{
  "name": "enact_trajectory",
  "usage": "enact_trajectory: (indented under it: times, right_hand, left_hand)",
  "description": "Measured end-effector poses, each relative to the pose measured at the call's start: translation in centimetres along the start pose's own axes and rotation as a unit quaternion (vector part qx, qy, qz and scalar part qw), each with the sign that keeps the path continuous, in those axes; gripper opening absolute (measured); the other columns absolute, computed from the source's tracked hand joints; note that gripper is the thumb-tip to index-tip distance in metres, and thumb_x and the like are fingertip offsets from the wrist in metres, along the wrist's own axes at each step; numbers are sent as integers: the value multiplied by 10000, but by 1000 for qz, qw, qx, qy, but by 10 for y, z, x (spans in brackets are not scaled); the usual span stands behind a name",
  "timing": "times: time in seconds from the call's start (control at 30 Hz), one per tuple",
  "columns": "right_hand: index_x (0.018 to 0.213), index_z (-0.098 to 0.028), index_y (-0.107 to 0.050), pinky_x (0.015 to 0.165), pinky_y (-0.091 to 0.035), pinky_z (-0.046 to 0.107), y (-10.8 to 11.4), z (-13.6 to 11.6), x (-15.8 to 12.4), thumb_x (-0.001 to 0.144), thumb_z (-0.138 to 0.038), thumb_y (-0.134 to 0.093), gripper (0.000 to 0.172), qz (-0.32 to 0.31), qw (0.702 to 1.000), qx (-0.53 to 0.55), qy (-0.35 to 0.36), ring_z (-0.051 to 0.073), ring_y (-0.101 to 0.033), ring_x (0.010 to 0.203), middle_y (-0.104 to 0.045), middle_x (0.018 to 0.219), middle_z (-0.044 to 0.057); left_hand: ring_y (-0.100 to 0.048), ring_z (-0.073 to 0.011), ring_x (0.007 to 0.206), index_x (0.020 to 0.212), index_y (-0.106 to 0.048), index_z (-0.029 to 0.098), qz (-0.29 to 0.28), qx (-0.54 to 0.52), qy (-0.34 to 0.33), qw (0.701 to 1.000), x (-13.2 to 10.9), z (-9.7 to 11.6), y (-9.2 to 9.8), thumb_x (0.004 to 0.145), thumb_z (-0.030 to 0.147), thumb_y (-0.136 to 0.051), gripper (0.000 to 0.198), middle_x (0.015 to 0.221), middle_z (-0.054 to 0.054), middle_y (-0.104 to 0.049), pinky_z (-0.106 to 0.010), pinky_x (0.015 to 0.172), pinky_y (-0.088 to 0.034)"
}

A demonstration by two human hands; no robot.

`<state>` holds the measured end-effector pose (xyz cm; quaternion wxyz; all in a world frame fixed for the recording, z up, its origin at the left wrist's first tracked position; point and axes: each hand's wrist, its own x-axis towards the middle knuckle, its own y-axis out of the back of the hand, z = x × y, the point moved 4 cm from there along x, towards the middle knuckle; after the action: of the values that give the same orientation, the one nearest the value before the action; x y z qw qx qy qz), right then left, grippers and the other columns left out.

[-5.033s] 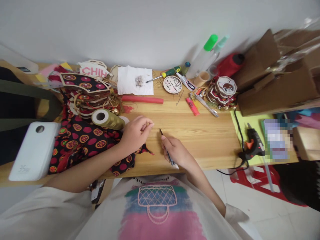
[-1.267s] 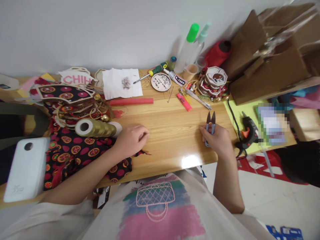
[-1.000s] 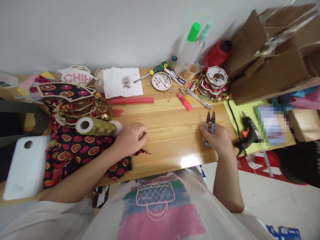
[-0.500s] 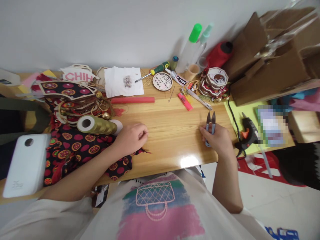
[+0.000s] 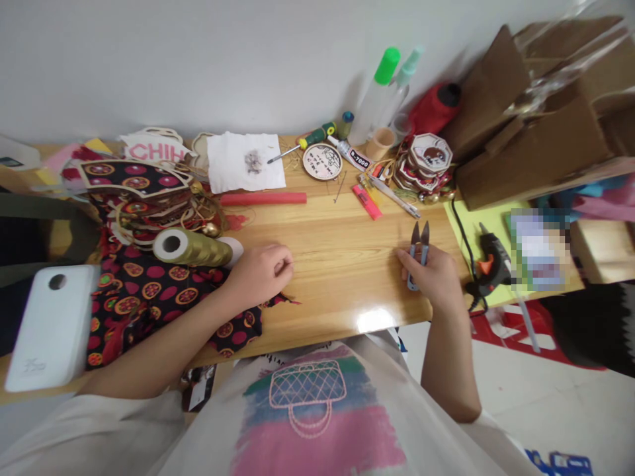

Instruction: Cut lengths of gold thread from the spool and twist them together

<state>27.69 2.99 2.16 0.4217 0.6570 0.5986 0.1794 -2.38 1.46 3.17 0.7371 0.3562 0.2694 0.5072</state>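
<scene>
My left hand (image 5: 262, 274) rests on the wooden table in a loose fist, with nothing showing in its curled fingers. Beside its wrist lies a cone of olive-gold thread (image 5: 196, 248), on its side upon dark fabric (image 5: 171, 291) printed with round fruit-like patterns. In my right hand (image 5: 436, 274) is a pair of thread snips (image 5: 419, 251) with blue handles. Their two dark blades point away from me and stand apart. Right of that hand, a black hot glue gun (image 5: 496, 264) with an orange trigger lies on yellow-green paper.
A red stick (image 5: 262, 198), a white cloth (image 5: 245, 162), a screwdriver (image 5: 317, 135) and a glue tube (image 5: 354, 155) lie along the back. Bottles (image 5: 377, 92) stand by the wall. A brown paper bag (image 5: 540, 139) fills the back right; a white power bank (image 5: 52, 327) lies left.
</scene>
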Motion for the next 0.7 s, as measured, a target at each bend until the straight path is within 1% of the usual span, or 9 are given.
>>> enact_trajectory:
  times: [0.17,0.23,0.3,0.4,0.47,0.57,0.7]
  right_hand:
    - [585,-182,-541,442,-378,237,-1,6,0,733,-473,-601,332,-7,998,57,-4,122,-490,413,-572,459,4]
    - [613,-175,-553,407,-361,220,-1,9,1,721,-460,-627,314,-4,994,104,-13,109,-471,396,-567,455,-4]
    - [621,-170,-552,372,-328,200,-2,12,1,706,-436,-653,297,8,984,175,-24,89,-436,370,-551,440,-15]
    - [570,-168,-521,342,-279,175,0,13,2,685,-383,-679,290,33,959,278,-34,57,-374,343,-518,408,-27]
    - [554,-171,-505,327,-255,168,2,13,2,663,-348,-690,278,48,943,326,-46,49,-350,331,-510,393,-29]
    - [585,-173,-519,314,-233,163,5,11,2,637,-321,-697,237,59,923,376,-58,49,-345,319,-511,381,-32]
    - [599,-167,-538,313,-224,161,6,10,0,647,-331,-696,233,54,919,387,-49,46,-339,321,-494,370,-36]
  left_hand:
    - [-396,-82,498,612,-501,171,1,-1,1,1000,-1,-2,-1,734,139,-501,126,514,63,-394,-212,527,-304]
    - [-395,-82,500,611,-500,172,2,0,2,1000,-1,-2,-1,736,144,-502,128,515,64,-395,-211,527,-304]
    - [-391,-81,498,612,-500,171,4,1,0,1000,-1,-1,-1,735,142,-504,126,512,65,-391,-210,525,-302]
    - [-389,-80,496,610,-498,170,5,0,-2,1000,0,-1,-1,732,136,-506,127,508,66,-385,-209,526,-300]
    - [-390,-79,496,606,-495,169,4,0,-4,1000,0,0,-1,730,133,-509,130,505,66,-381,-209,527,-301]
    - [-393,-78,496,602,-496,167,3,1,-9,1000,0,0,-1,729,132,-513,133,504,66,-378,-208,528,-304]
    - [-397,-79,498,613,-513,167,2,1,-10,1000,0,0,-1,729,128,-513,122,506,67,-387,-209,529,-307]
